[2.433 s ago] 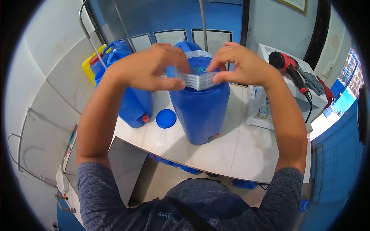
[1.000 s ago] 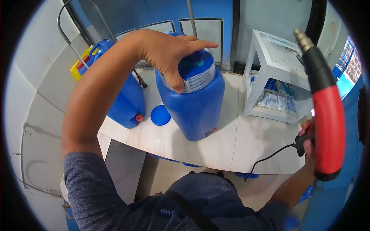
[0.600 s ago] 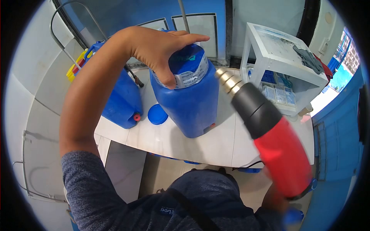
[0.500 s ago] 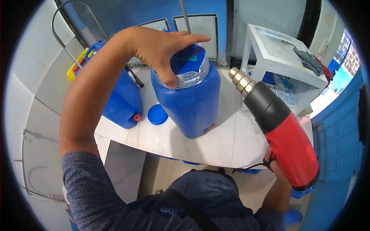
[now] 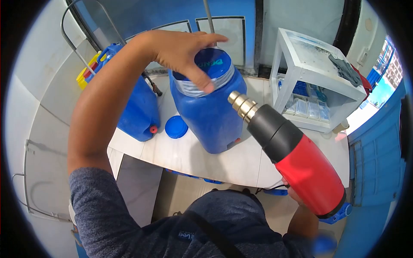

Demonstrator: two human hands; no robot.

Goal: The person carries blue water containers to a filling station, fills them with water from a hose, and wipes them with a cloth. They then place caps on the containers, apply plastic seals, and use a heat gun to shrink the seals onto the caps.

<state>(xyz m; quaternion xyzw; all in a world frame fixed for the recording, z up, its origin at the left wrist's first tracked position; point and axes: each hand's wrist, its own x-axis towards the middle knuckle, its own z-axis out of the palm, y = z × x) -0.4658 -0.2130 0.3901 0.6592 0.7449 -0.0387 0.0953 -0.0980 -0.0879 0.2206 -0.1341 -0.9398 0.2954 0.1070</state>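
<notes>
A large blue plastic jerrycan point(image 5: 211, 124) stands upright on the tiled counter. Around its neck below the blue cap point(image 5: 215, 62) runs a white printed shrink band point(image 5: 195, 89). My left hand point(image 5: 178, 51) spans the neck from the left, thumb pressed to the front of the band and the other fingers reaching over the far side, partly hidden. In my right hand point(image 5: 294, 193), closed around its handle, is a red and black heat gun point(image 5: 292, 150). Its metal nozzle points up and left, close to the jerrycan's right shoulder. A loose blue cap point(image 5: 176, 127) lies beside the jerrycan.
Another blue jerrycan point(image 5: 140, 112) with a red plug stands at the left, near a yellow container point(image 5: 82, 78). A white open-sided stand point(image 5: 297, 69) holding packets is at the right, a grey cloth on top. The counter's front edge point(image 5: 206, 176) faces me.
The heat gun has moved left, bringing its nozzle nearer the jerrycan's neck. My left thumb has shifted right along the band, which now looks tighter and smoother.
</notes>
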